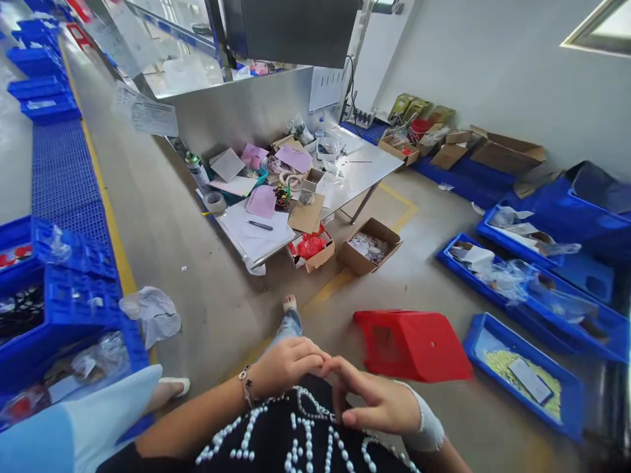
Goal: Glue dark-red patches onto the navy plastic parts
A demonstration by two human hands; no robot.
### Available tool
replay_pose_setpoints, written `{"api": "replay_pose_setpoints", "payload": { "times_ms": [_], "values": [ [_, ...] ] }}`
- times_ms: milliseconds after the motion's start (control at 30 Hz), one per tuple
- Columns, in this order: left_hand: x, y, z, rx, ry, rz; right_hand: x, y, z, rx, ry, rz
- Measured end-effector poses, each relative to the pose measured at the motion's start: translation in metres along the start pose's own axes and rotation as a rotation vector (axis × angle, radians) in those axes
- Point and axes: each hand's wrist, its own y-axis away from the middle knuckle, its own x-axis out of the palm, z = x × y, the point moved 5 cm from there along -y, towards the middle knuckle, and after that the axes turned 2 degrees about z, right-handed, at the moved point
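My left hand (292, 361) reaches across the front of my body, its fingers loosely bent and holding nothing that I can see. My right hand (377, 394) meets it at the fingertips. The right index finger is stretched towards the left fingers, and the thumb stands apart below. No object shows between the hands; the undersides of the fingers are hidden. A bracelet (245, 384) circles my left wrist, and a pale band (428, 420) wraps the right. Both hands are in front of a black top with pearl beads (308, 433), well short of the worktable (236, 243).
Papers, tape and a pen lie on the worktable. Cardboard boxes (369, 246) stand below it. A red stool (414, 345) and blue bins (522, 374) are on the right. Blue crates (73, 289) line the left, where another person's pale blue clothing (98, 414) shows.
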Motion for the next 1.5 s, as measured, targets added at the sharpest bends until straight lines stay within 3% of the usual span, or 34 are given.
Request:
{"api": "replay_pose_setpoints", "payload": {
  "times_ms": [200, 333, 467, 600, 667, 767, 900, 1033, 1167, 1333, 1500],
  "values": [
    [-0.02, -0.097, 0.161, 0.13, -0.173, -0.102, -0.199, -0.066, 0.012, -0.058, -0.251, 0.011],
    [-0.028, -0.155, 0.25, 0.002, -0.097, -0.071, -0.314, -0.09, 0.027, 0.036, -0.268, -0.012],
    [-0.022, -0.196, 0.36, -0.429, -0.067, -0.134, -0.442, -0.123, 0.03, 0.243, -0.058, -0.051],
    [-0.004, -0.221, 0.491, -0.995, -0.15, -0.305, -0.574, -0.199, 0.023, 0.487, 0.388, -0.143],
    [0.006, -0.235, 0.547, -1.205, -0.196, -0.355, -0.623, -0.253, 0.024, 0.574, 0.618, -0.195],
    [0.019, -0.255, 0.604, -1.449, -0.251, -0.388, -0.663, -0.333, 0.031, 0.65, 0.869, -0.21],
    [0.028, -0.265, 0.629, -1.635, -0.297, -0.372, -0.681, -0.408, 0.037, 0.702, 1.061, -0.14],
    [0.027, -0.257, 0.624, -1.588, -0.268, -0.313, -0.691, -0.43, 0.035, 0.717, 1.157, -0.056],
    [0.02, -0.241, 0.607, -1.434, -0.192, -0.271, -0.692, -0.423, 0.024, 0.679, 1.153, 0.066],
    [0.002, -0.223, 0.579, -1.324, -0.164, -0.308, -0.692, -0.398, 0.012, 0.653, 0.984, 0.297],
    [-0.016, -0.217, 0.556, -1.271, -0.186, -0.294, -0.698, -0.356, 0.013, 0.625, 0.758, 0.355]
  ]
}}
